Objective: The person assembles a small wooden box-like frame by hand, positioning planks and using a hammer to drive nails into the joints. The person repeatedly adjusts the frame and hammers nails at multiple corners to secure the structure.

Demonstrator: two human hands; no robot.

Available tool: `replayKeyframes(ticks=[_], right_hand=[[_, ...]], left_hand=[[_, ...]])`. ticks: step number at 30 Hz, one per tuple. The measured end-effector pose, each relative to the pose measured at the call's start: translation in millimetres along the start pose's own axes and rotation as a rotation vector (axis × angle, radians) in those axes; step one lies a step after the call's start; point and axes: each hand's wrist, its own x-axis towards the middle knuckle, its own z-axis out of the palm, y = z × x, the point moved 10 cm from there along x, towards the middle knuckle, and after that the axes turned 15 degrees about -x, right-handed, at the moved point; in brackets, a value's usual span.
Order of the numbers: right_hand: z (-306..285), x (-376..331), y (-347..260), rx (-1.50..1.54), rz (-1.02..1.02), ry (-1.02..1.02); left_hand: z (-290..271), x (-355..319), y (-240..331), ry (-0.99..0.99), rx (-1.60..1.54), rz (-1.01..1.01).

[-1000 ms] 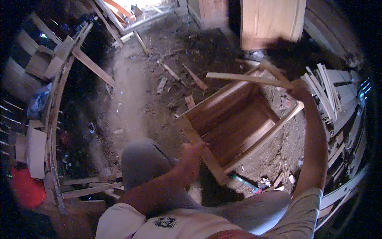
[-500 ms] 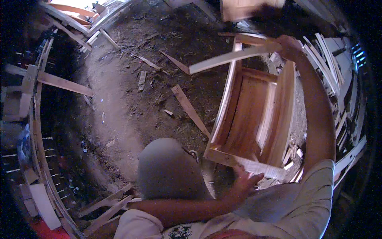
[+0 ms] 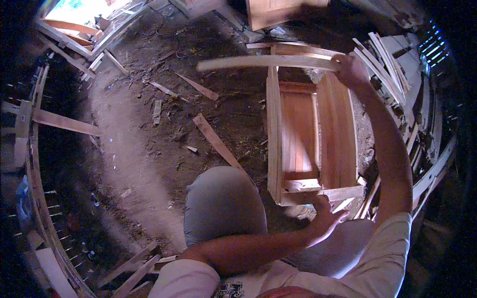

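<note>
An open box-like wooden frame (image 3: 337,119) with panelled sides stands on the ground in front of me, slightly right. My left hand (image 3: 325,221) is at its near end rail, fingers bent against the wood and thumb sticking out to the right. Part of that grip is hidden. At the far end, my right hand (image 3: 352,69) is closed round one end of a long, pale wooden strip (image 3: 248,62). The strip lies level across the frame's far end, and its free end reaches out to the left.
Loose wood pieces, including a long offcut (image 3: 214,139), lie on the dirt floor (image 3: 134,164). Stacked strips (image 3: 382,69) lean on the right. A slatted wooden structure (image 3: 37,164) lines the left, and a pale wooden panel (image 3: 285,12) stands at the back.
The frame has turned to sit straighter before me, and my left hand has shifted right with it. The strip in my right hand has swung from slanting to nearly level, its free end farther left.
</note>
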Motion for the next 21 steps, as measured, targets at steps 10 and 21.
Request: replayKeyframes(ticks=[10,21], right_hand=[[-58,-258,-102,1.325,0.502,-0.401],[-59,-258,-189,1.223,0.657,-0.664]], left_hand=[[18,-70,55,-0.185,0.874,-0.299],[80,-117,145,-0.509,0.694,-0.159]])
